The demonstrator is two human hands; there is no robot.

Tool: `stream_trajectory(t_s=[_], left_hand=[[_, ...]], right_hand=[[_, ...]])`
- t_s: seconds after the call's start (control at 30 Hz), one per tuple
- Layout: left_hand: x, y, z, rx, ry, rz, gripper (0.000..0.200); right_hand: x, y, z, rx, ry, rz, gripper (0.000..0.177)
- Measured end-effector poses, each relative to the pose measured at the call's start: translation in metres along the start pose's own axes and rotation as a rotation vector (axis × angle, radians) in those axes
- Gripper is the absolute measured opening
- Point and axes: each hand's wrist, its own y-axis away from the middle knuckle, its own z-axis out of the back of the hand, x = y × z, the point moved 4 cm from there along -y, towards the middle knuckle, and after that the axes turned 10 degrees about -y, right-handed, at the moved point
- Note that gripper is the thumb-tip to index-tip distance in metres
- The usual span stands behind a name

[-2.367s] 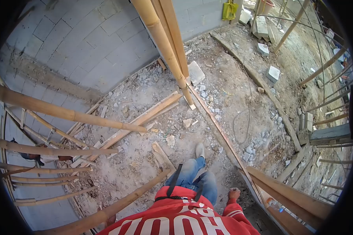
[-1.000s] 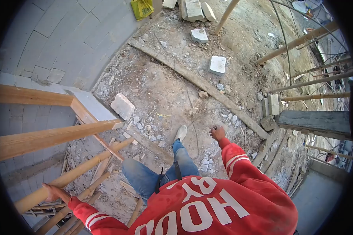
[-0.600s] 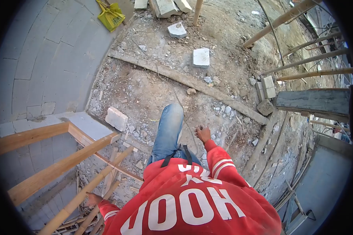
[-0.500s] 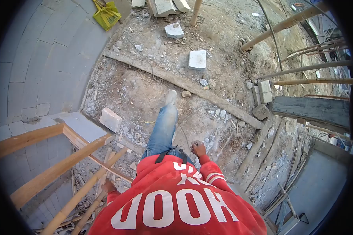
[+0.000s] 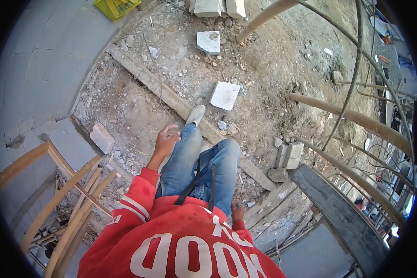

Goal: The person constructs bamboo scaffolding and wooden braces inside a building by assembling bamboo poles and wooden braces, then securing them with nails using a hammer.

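Observation:
My left hand (image 5: 166,141) hangs in front of my left thigh, over the blue jeans (image 5: 181,155). Its fingers are loosely bent and apart, and nothing is in them. Low beside my right hip is my right hand (image 5: 237,210), dark and partly smeared, so its fingers do not show clearly. One light shoe (image 5: 196,115) is set against a long wooden plank (image 5: 148,82) lying across the rubble. Just beyond the shoe lies a white block (image 5: 225,95), apart from both hands.
Grey block wall (image 5: 41,69) rises on the left, with a wooden frame (image 5: 55,199) below it. A pale broken block (image 5: 102,138) lies near the wall. Several poles (image 5: 352,120) slant in from the right, above a dark board (image 5: 336,208). A yellow bag (image 5: 116,8) is at top left.
My left hand has swung forward from low by the wooden frame, while my right hand has dropped back beside my hip. My body has stepped forward and the view has turned.

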Motion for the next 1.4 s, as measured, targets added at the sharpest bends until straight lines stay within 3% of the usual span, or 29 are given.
stream_trajectory(t_s=[0.07, 0.2, 0.23, 0.27, 0.3, 0.37, 0.4, 0.47, 0.53, 0.6, 0.67, 0.73, 0.8, 0.87, 1.03, 1.1, 1.2, 1.23, 1.27, 1.4], left_hand=[[-0.033, -0.005, -0.04, 0.031, 0.032, -0.018, 0.034], [-0.048, -0.009, -0.104, 0.034, -0.001, 0.0, 0.03], [-0.049, -0.01, -0.114, -0.024, -0.158, -0.014, 0.03], [-0.05, -0.013, -0.125, -0.093, -0.31, -0.021, 0.031], [-0.048, -0.012, -0.136, -0.128, -0.272, 0.009, 0.031], [-0.038, -0.029, -0.154, -0.28, 0.087, 0.119, 0.032], [-0.033, -0.051, -0.159, -0.311, 0.107, 0.141, 0.032], [-0.015, -0.033, -0.188, -0.602, 0.242, 0.197, 0.03], [0.004, -0.039, -0.219, -0.705, 0.224, 0.257, 0.025], [0.026, -0.016, -0.269, -0.63, 0.183, 0.396, 0.023], [0.034, -0.01, -0.306, -0.59, 0.2, 0.412, 0.023], [0.039, -0.026, -0.335, -0.482, 0.144, 0.441, 0.022], [0.021, -0.041, -0.333, -0.537, -0.01, 0.415, 0.021], [0.015, -0.057, -0.336, -0.613, 0.02, 0.408, 0.018], [0.012, -0.103, -0.364, -0.681, 0.251, 0.521, 0.021], [-0.02, -0.128, -0.36, -0.73, 0.012, 0.556, 0.017], [-0.033, -0.179, -0.369, -0.748, 0.141, 0.593, 0.019], [-0.04, -0.198, -0.378, -0.751, 0.296, 0.577, 0.022], [-0.049, -0.211, -0.384, -0.745, 0.448, 0.566, 0.024], [-0.097, -0.284, -0.408, -0.443, 0.538, 0.548, 0.031]], right_hand=[[0.043, -0.049, 0.038, 0.009, -0.271, -0.219, 0.019], [0.155, -0.146, 0.106, 0.128, -0.214, -0.046, 0.021], [0.171, -0.177, 0.117, 0.142, -0.18, -0.041, 0.021], [0.187, -0.215, 0.127, 0.184, -0.067, 0.021, 0.022], [0.202, -0.251, 0.138, 0.235, 0.053, 0.086, 0.023], [0.242, -0.334, 0.154, 0.356, 0.245, 0.188, 0.021], [0.253, -0.369, 0.157, 0.431, 0.378, 0.245, 0.02], [0.285, -0.419, 0.188, 0.42, 0.599, 0.479, 0.02], [0.316, -0.441, 0.214, 0.319, 0.447, 0.345, 0.018], [0.327, -0.462, 0.237, 0.307, 0.38, 0.246, 0.018], [0.358, -0.465, 0.243, 0.319, 0.438, 0.205, 0.018], [0.38, -0.485, 0.242, 0.424, 0.733, 0.32, 0.017], [0.406, -0.517, 0.245, 0.316, 0.874, 0.534, 0.018], [0.44, -0.553, 0.243, 0.234, 0.931, 0.599, 0.019], [0.499, -0.723, 0.237, 0.204, 1.106, 0.706, 0.021], [0.527, -0.793, 0.214, 0.202, 1.167, 0.758, 0.021], [0.552, -0.928, 0.182, 0.206, 1.225, 0.807, 0.024], [0.561, -0.962, 0.172, 0.232, 1.305, 0.943, 0.024], [0.571, -0.986, 0.157, 0.214, 1.355, 0.893, 0.025], [0.603, -1.115, 0.121, 0.123, 1.561, 0.918, 0.028]])
